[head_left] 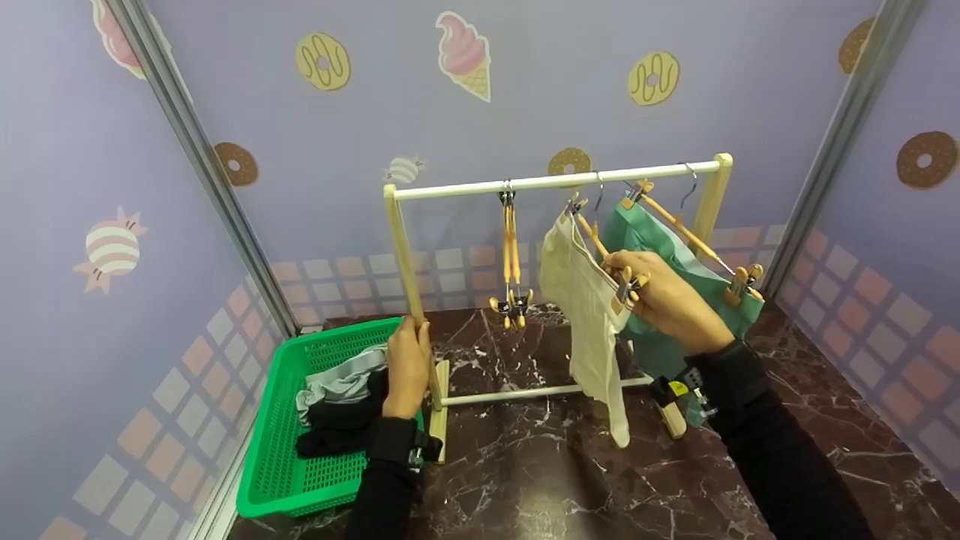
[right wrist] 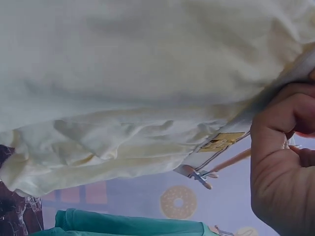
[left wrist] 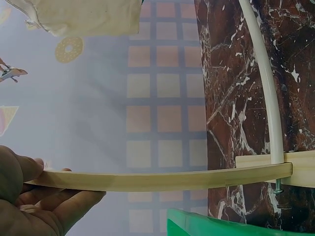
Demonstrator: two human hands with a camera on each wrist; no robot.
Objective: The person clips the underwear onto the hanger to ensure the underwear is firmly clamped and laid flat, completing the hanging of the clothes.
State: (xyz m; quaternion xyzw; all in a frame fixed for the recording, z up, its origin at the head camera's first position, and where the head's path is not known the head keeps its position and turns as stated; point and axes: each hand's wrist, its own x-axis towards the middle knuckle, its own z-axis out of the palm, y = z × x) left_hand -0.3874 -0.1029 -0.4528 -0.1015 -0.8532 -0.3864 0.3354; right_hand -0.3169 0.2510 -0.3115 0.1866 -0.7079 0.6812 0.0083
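My left hand (head_left: 406, 369) grips the left post (head_left: 403, 255) of a small wooden clothes rack. In the left wrist view, its fingers and thumb (left wrist: 30, 168) close around that post (left wrist: 147, 181). My right hand (head_left: 667, 298) holds the wooden bar of a clip hanger (head_left: 592, 235) below the rail. Cream pants (head_left: 581, 292) hang from this hanger's clips, one leg dangling lower. The hanger's hook is at the rail (head_left: 555, 181). In the right wrist view, the pants (right wrist: 147, 64) fill most of the picture, beside the curled fingers (right wrist: 283, 118).
Behind the right hand, a green garment (head_left: 637, 231) hangs from another clip hanger (head_left: 686, 231). Bare clip hangers (head_left: 511, 247) hang toward the rail's left. A green basket (head_left: 262, 435) with grey and black clothes stands left of the rack on the dark marbled table (head_left: 517, 480).
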